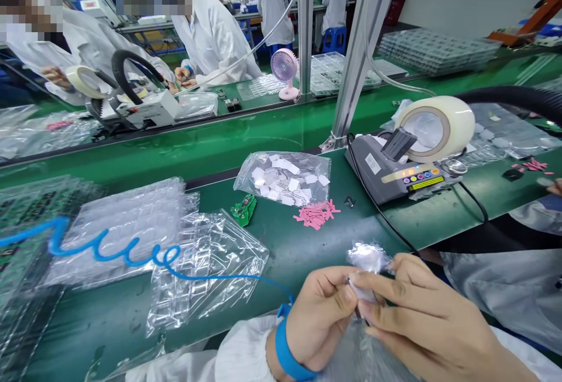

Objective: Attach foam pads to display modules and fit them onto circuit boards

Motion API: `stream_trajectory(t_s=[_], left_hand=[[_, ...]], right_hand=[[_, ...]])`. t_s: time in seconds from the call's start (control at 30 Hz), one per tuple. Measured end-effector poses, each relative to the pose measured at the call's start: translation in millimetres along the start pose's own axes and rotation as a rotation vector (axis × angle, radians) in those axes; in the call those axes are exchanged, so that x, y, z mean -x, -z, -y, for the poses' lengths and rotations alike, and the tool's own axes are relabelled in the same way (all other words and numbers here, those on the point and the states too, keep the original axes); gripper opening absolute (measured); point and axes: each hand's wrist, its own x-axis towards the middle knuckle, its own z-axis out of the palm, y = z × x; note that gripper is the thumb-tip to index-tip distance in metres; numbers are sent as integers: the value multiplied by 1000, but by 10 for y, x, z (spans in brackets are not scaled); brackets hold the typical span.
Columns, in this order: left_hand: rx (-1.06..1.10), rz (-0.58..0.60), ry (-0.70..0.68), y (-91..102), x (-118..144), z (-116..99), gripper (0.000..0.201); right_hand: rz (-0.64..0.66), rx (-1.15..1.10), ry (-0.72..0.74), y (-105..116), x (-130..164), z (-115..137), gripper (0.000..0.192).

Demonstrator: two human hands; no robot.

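Close to the table's front edge, my left hand [322, 315] and my right hand [432, 317] meet with closed fingertips on a small white rectangular piece [363, 292]. A dark edge shows along it; the fingers hide the rest, so its exact kind is unclear. Around my left wrist sits a blue wrist strap [284, 344] with a coiled blue cord [132, 250]. Just beyond the fingers lies a shiny crumpled clear plastic bag [367, 256]. Farther out are a pile of pink strips [317, 214], a clear bag of white pieces [285, 178] and a green circuit board [244, 210].
A grey tape dispenser [395, 165] with a large tape roll [461, 127] stands at right, its black cable crossing the table. Clear plastic trays [127, 224] are stacked at left. A metal post [362, 48] rises behind. Co-workers in white coats work across the bench, near a pink fan [284, 69].
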Motion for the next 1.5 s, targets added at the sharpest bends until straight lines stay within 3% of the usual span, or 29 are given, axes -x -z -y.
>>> stream_trajectory(t_s=[0.17, 0.27, 0.4, 0.53, 0.6, 0.67, 0.77, 0.83, 0.9, 1.07, 1.17, 1.23, 1.3, 1.37, 1.5], left_hand=[[11, -26, -17, 6, -11, -52, 25], [-8, 51, -10, -1, -29, -102, 35], [-6, 229, 121, 22, -144, -81, 50], [-62, 280, 264, 50, -298, -45, 48], [-261, 183, 219, 67, -355, -69, 41], [-590, 76, 48, 95, -399, -101, 32], [-1128, 48, -147, 136, -453, -103, 25], [-1304, 40, -169, 142, -482, -73, 19], [-1196, 8, -126, 124, -508, -39, 16], [-393, -23, 119, 41, -525, -13, 25], [-110, -62, 194, 29, -493, -8, 21], [12, -53, 226, 46, -459, -3, 18], [118, -29, 238, 73, -419, -9, 15], [194, -5, 236, 97, -376, -28, 13], [219, 6, 188, 96, -309, -79, 12]], right_hand=[[-19, -52, 48, -36, 54, -67, 29], [-41, -353, -15, -73, 74, -163, 28], [-73, -672, -224, -182, 63, -336, 40], [-47, -861, -214, -247, 79, -512, 45], [-75, -820, -256, -230, 134, -580, 46], [-93, -674, -361, -202, 205, -620, 42], [-80, -557, -548, -190, 295, -632, 32], [-73, -662, -626, -214, 336, -655, 29], [-165, -832, -737, -249, 370, -756, 30], [-622, -965, -1059, -290, 409, -1488, 32], [-748, -1018, -1132, -292, 356, -1918, 28], [-800, -1040, -1116, -323, 294, -1994, 25], [-823, -1055, -1066, -371, 236, -1852, 25], [-796, -1074, -995, -395, 215, -1523, 29], [-565, -1102, -828, -273, 271, -662, 34]])
